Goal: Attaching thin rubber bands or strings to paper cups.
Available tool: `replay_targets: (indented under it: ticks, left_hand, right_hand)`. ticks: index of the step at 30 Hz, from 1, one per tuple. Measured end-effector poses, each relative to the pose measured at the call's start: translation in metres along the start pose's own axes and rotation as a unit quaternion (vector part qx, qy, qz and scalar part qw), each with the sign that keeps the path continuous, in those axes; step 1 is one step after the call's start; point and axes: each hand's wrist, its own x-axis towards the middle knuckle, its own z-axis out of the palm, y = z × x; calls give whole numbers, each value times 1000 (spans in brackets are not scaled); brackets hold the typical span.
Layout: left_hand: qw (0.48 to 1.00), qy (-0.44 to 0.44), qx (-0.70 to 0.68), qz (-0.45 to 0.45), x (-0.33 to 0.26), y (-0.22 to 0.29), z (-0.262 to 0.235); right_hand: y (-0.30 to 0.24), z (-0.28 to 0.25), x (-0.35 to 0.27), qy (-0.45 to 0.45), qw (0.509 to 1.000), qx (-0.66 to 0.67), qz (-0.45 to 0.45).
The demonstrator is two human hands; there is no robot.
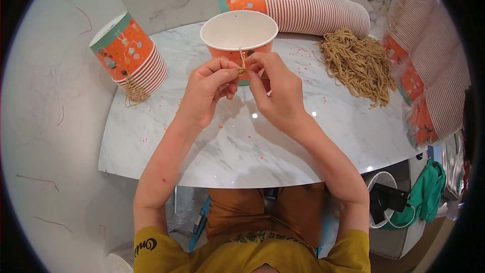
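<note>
Left hand [208,90] and right hand [273,91] pinch tan twine strand [242,63] at orange paper cup [239,34] rim, near tabletop's far edge; knotting underway, next likely needs tightening.

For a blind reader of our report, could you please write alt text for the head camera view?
Two bare hands, the left hand and the right hand, pinch a tan string at the rim of an upright orange paper cup on a white marble table. Around it lie nested stacks of orange cups and a loose pile of tan strings.
</note>
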Motion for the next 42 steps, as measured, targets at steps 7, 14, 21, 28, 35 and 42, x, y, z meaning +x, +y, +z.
replay_targets:
  ticks: [7,14,21,28,35,42]
  left_hand:
    - [1000,17,14,-4,-1,0,2]
    - [983,54,152,85,-5,-2,8]
    - [978,40,168,115,-4,-1,8]
    - [986,37,136,88,-2,-1,4]
    - [986,53,129,88,1,-7,3]
    - [991,20,115,68,4,-13,5]
  right_hand:
    - [11,3,-1,10,972,-161,-173]
    - [16,-4,-1,-14,938,-258,-233]
    - [14,-1,-1,-13,990,-86,-108]
    - [4,6,-9,-43,947,226,224]
    - [-1,10,-19,-32,937,252,239]
    - [5,13,-25,-32,929,278,242]
